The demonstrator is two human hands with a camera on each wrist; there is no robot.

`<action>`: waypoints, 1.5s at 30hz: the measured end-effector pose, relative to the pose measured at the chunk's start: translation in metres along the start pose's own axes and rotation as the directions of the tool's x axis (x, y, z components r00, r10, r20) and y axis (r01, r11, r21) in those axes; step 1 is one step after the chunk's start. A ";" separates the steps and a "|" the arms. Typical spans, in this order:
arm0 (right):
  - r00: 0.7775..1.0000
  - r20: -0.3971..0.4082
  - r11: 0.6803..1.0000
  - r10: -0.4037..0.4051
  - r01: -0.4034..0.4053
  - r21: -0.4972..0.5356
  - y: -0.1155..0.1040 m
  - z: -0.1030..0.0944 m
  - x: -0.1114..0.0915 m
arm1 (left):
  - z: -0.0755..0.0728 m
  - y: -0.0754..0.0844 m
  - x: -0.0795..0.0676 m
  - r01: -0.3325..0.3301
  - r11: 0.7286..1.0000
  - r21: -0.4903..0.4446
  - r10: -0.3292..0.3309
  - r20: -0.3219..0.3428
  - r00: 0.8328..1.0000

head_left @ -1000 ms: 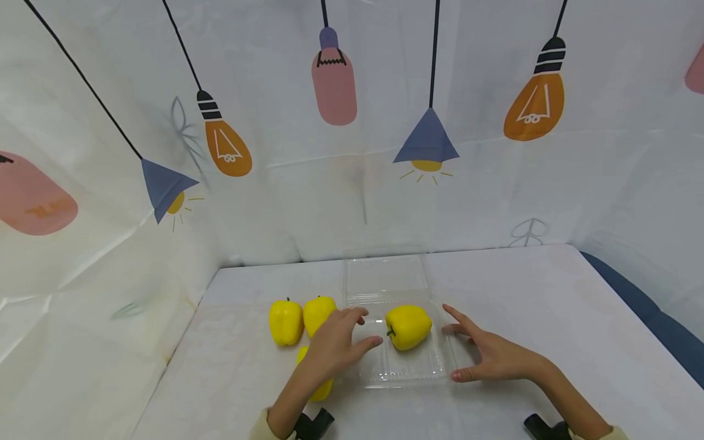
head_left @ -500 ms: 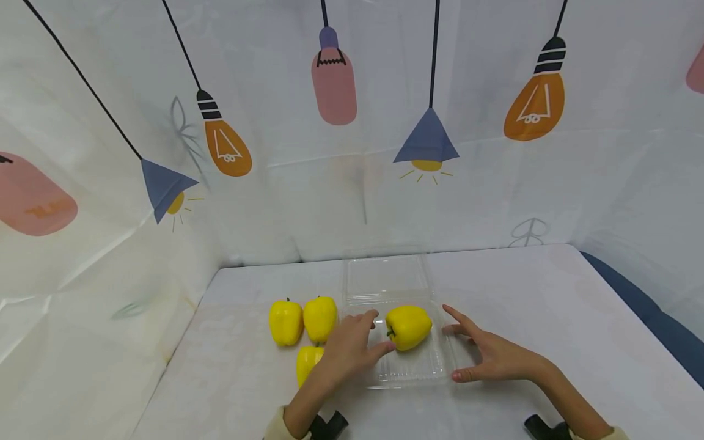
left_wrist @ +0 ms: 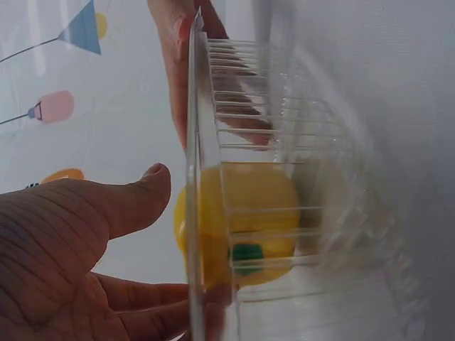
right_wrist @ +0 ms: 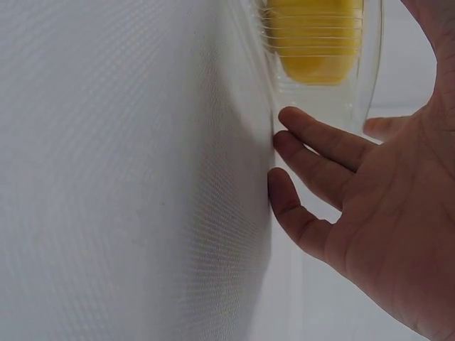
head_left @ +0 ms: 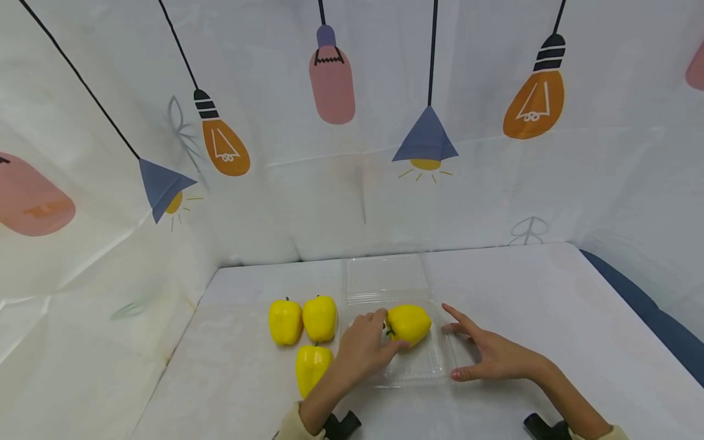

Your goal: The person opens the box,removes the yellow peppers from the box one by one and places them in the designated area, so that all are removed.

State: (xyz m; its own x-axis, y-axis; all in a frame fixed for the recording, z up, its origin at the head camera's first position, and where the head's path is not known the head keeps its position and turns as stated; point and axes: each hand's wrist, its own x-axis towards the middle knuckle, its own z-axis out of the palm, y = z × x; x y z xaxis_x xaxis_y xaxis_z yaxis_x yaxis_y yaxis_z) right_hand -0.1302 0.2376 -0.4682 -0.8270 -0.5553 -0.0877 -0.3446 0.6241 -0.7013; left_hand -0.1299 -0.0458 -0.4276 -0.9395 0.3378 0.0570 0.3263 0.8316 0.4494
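A yellow bell pepper (head_left: pixel 408 325) lies on its side in an open clear plastic clamshell box (head_left: pixel 418 370), its green stem facing left. My left hand (head_left: pixel 364 347) reaches over the box's left side, thumb and fingers spread around the pepper's stem end. In the left wrist view the thumb (left_wrist: pixel 138 202) stands apart from the pepper (left_wrist: pixel 249 213), while fingertips pass behind the box wall near its lower side. Beside the box's right edge, my right hand (head_left: pixel 492 356) rests with fingers spread, holding nothing. The right wrist view shows its fingertips (right_wrist: pixel 291 192) at the white tabletop.
Several things stand left of the box: two yellow bell peppers, one (head_left: pixel 285 322) farther left and one (head_left: pixel 319 318) beside it, with a third pepper (head_left: pixel 312 368) nearer, close to my left forearm. The clear lid (head_left: pixel 385 276) lies folded back toward the printed curtain (head_left: pixel 308 201).
My left hand has moved right, from the box's left edge to the pepper inside, uncovering the nearer loose pepper. My right hand has stayed in place.
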 end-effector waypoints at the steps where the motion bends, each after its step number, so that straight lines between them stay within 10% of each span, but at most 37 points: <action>1: 1.000 -0.001 1.000 -0.001 0.001 0.000 0.000 0.000 0.000 | 0.001 0.001 0.000 0.004 1.000 -0.005 -0.004 -0.002 1.000; 45: 1.000 0.008 1.000 -0.002 0.002 0.008 -0.002 -0.001 0.001 | 0.015 0.004 0.009 0.078 0.991 -0.112 -0.084 -0.053 0.995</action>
State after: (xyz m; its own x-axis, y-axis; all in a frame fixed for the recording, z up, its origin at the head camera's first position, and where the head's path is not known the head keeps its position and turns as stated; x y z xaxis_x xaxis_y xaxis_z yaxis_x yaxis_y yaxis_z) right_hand -0.1309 0.2358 -0.4661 -0.8225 -0.5613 -0.0919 -0.3431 0.6185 -0.7069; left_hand -0.1359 -0.0326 -0.4391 -0.9678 0.2428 0.0666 0.2387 0.8009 0.5491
